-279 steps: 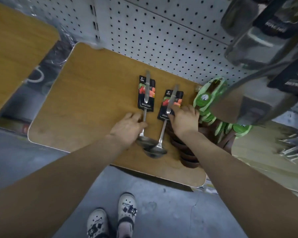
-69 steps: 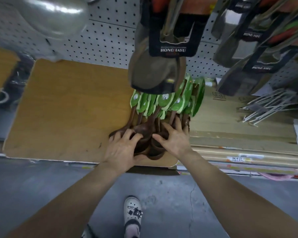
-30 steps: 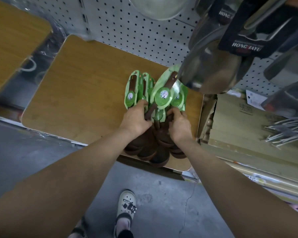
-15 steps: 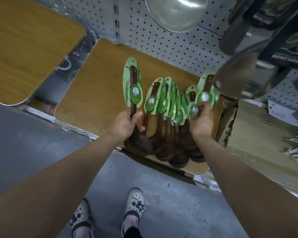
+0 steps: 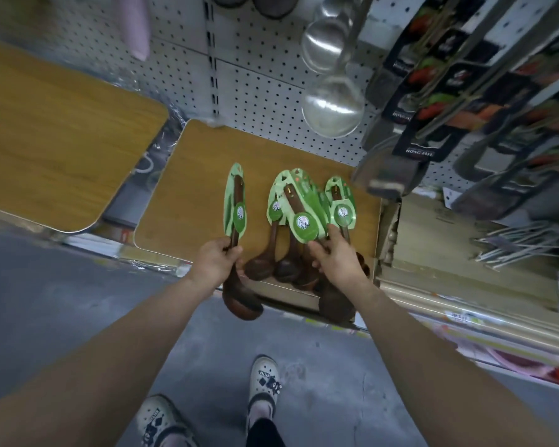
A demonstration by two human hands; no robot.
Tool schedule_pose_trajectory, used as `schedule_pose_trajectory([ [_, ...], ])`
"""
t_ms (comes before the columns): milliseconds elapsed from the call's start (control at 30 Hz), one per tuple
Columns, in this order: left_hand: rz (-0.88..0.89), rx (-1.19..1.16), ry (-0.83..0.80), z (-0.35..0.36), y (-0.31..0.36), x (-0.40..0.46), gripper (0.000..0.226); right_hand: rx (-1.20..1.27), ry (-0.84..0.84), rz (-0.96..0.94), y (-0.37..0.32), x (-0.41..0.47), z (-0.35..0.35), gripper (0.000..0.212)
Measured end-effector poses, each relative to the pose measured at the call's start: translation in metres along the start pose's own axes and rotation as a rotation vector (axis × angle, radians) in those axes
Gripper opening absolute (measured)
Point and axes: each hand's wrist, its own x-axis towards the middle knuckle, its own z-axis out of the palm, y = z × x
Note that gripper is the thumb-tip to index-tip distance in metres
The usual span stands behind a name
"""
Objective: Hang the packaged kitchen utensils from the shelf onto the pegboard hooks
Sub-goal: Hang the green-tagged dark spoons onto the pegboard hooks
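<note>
Several brown wooden ladles with green card sleeves lie bunched on the wooden shelf [image 5: 207, 162]. My left hand [image 5: 215, 261] grips one wooden ladle [image 5: 238, 208] by its handle, lifted off the shelf's front edge, its bowl hanging below my wrist. My right hand [image 5: 334, 259] grips a second ladle [image 5: 304, 217] from the bunch, its bowl hanging over the shelf edge by my forearm. The remaining ladles [image 5: 339, 204] stay on the shelf between and behind my hands. The white pegboard [image 5: 259, 75] rises behind the shelf.
Steel ladles [image 5: 331, 108] and black-carded utensils [image 5: 433, 101] hang from pegboard hooks at upper right, close overhead. A second wooden shelf [image 5: 46, 130] lies to the left. Cardboard boxes [image 5: 449, 253] and loose metal hooks [image 5: 523, 243] sit to the right. Grey floor below.
My left hand has lifted its ladle clear of the bunch and toward me. My right hand moved from the green cards down onto a ladle handle and raised it.
</note>
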Motion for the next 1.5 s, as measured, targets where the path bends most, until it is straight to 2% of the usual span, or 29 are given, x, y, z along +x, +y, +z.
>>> schedule_pose_trajectory([
  [133, 0.007, 0.008, 0.042, -0.048, 0.006, -0.038, 0.012, 0.162, 0.009, 0.008, -0.043, -0.041, 0.010, 0.033],
  [233, 0.025, 0.022, 0.072, -0.086, 0.012, -0.063, 0.013, 0.182, 0.066, -0.023, -0.079, -0.070, 0.015, 0.032],
  [333, 0.064, 0.056, 0.129, -0.120, 0.020, -0.085, 0.012, 0.162, 0.102, -0.050, -0.113, -0.097, 0.021, 0.041],
  [400, 0.091, 0.047, 0.158, -0.145, 0.025, -0.099, 0.018, 0.159, 0.115, -0.078, -0.138, -0.114, 0.025, 0.051],
  [500, 0.132, 0.000, 0.200, -0.183, 0.035, -0.122, 0.028, 0.242, 0.111, -0.188, -0.177, -0.135, 0.028, 0.042],
  [600, 0.201, 0.016, 0.251, -0.217, 0.042, -0.135, 0.031, 0.346, 0.107, -0.265, -0.216, -0.154, 0.027, 0.072],
  [667, 0.224, -0.055, 0.277, -0.235, 0.051, -0.142, 0.022, 0.369, 0.129, -0.327, -0.243, -0.165, 0.022, 0.082],
  [767, 0.205, -0.179, 0.251, -0.258, 0.063, -0.148, 0.019, 0.407, 0.183, -0.416, -0.277, -0.176, 0.008, 0.086],
  [833, 0.187, -0.233, 0.222, -0.270, 0.069, -0.153, 0.014, 0.466, 0.197, -0.435, -0.295, -0.180, -0.003, 0.079],
  [933, 0.233, -0.264, 0.229, -0.280, 0.074, -0.157, 0.012, 0.517, 0.207, -0.508, -0.314, -0.186, -0.019, 0.073],
  [1133, 0.419, -0.266, 0.202, -0.289, 0.099, -0.171, 0.071, 0.602, 0.284, -0.625, -0.335, -0.189, -0.044, 0.061],
  [1233, 0.518, -0.179, 0.160, -0.284, 0.116, -0.179, 0.086, 0.608, 0.302, -0.633, -0.344, -0.186, -0.055, 0.067],
  [1367, 0.612, -0.086, 0.080, -0.273, 0.136, -0.186, 0.080, 0.595, 0.296, -0.586, -0.350, -0.176, -0.066, 0.068],
  [1500, 0.641, -0.101, 0.050, -0.262, 0.153, -0.184, 0.068, 0.576, 0.306, -0.545, -0.357, -0.163, -0.074, 0.062],
])
